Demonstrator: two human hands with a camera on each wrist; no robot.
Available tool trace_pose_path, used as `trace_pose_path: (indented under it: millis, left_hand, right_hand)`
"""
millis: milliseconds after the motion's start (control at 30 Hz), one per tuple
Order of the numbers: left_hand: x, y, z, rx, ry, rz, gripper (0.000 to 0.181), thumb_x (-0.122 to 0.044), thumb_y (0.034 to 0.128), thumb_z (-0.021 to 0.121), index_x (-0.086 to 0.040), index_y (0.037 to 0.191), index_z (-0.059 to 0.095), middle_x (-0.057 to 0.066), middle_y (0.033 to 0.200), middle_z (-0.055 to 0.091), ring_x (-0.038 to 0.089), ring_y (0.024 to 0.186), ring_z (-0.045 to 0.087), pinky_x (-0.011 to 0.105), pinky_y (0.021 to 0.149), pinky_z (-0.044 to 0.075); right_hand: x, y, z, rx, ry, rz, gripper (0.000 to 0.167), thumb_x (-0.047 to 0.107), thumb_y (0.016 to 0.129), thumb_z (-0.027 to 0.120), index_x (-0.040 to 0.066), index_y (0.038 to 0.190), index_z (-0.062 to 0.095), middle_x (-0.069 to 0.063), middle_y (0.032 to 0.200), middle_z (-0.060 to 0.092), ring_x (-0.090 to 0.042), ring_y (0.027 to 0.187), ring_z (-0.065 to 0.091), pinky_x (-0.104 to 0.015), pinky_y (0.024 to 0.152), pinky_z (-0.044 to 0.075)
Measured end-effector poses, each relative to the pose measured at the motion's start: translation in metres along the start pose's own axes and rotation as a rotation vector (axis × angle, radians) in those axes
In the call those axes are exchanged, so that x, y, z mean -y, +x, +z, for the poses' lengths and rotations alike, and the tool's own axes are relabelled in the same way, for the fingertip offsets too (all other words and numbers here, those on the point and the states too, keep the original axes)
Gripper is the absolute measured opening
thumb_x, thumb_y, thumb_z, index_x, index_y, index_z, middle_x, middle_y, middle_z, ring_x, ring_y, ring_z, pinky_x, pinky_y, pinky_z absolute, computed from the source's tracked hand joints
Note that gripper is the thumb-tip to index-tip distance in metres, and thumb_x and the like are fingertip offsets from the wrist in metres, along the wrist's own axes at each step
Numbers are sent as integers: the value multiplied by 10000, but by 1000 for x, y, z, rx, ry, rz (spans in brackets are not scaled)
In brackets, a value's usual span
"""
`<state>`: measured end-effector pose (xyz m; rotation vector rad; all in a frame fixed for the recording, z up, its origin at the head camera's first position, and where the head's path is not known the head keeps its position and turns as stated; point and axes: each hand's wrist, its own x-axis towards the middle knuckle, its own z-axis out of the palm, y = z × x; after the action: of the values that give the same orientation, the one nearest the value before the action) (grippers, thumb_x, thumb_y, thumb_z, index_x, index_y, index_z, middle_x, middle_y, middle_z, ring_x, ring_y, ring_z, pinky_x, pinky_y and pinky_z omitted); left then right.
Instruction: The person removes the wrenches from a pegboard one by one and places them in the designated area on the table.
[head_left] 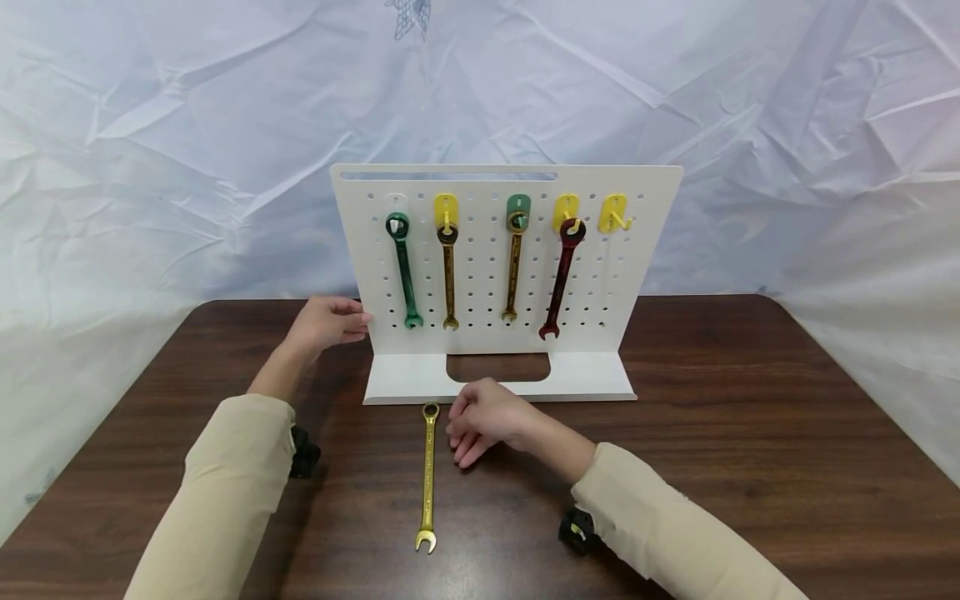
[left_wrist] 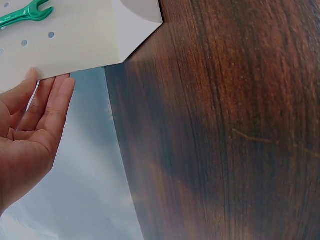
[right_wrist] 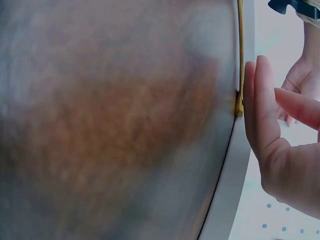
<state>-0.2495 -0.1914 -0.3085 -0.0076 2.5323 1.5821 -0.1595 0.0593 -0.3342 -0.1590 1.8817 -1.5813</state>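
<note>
My left hand (head_left: 330,323) holds the left edge of a white pegboard stand (head_left: 476,335); in the left wrist view its thumb lies on the front and its fingers (left_wrist: 61,97) reach behind. My right hand (head_left: 487,418) hovers by the table in front of the stand, fingers loosely bent and holding nothing. Just left of it, a gold combination wrench (head_left: 428,479) lies on the table, ring end toward the stand. On the board's hooks hang a green wrench (head_left: 406,275), two gold-brown wrenches (head_left: 449,279) and a dark red wrench (head_left: 560,279).
A yellow hook (head_left: 614,214) at the board's right end carries nothing. The stand's base (head_left: 592,379) has a cut-out in its middle. Beneath everything is a dark wooden table (head_left: 750,433), with a wrinkled white sheet (head_left: 750,125) behind.
</note>
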Motion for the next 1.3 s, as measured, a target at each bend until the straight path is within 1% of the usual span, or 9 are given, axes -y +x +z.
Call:
trace_pose_path:
  millis: [233, 433, 600, 867, 1100, 1300]
  left_hand:
    - [0, 0, 0, 1, 10, 12, 325, -119, 915, 566, 113, 1140, 531, 267, 1130, 543, 374, 1019, 567, 388, 857, 498]
    - [0, 0, 0, 3, 12, 11, 311, -112, 920, 558, 110, 1137, 534, 264, 1127, 542, 374, 1020, 565, 391, 862, 497]
    - [0, 0, 0, 6, 4, 11, 311, -113, 921, 556, 110, 1136, 535, 263, 1126, 540, 377, 1019, 563, 400, 871, 491]
    - [0, -1, 0, 1, 2, 7, 322, -119, 920, 557, 111, 1144, 532, 264, 1130, 538, 380, 1016, 564, 398, 869, 491]
    - [-1, 0, 0, 6, -7, -1, 320, -116, 920, 557, 109, 1148, 530, 264, 1144, 535, 387, 1044, 551, 391, 868, 493]
    - [-1, 0, 0, 7, -8, -5, 322, -116, 922, 554, 109, 1151, 525, 260, 1141, 529, 391, 1040, 551, 388, 870, 492]
  right_hand:
    - [5, -3, -8, 2, -30, -26, 133, -81, 847, 534, -103, 970, 486, -185, 700, 584, -234, 540, 616, -397, 547, 566]
    - [8, -4, -17, -13, -28, -46, 197, -75, 848, 550, -134, 1020, 476, -184, 705, 598, -233, 552, 621, -390, 551, 567]
    - [12, -6, -23, -21, -26, -40, 198, -72, 851, 550, -132, 1030, 492, -184, 721, 607, -227, 560, 625, -385, 561, 568]
    - [18, -11, -34, -44, -43, -62, 213, -55, 855, 555, -136, 1043, 495, -186, 754, 613, -235, 593, 633, -378, 584, 569]
    - [25, -16, -45, -74, -55, -76, 195, -59, 870, 544, -139, 1043, 501, -248, 822, 617, -230, 612, 632, -370, 597, 570]
    - [30, -20, -56, -95, -68, -104, 150, -62, 861, 555, -121, 996, 528, -186, 773, 628, -235, 637, 633, -367, 600, 569]
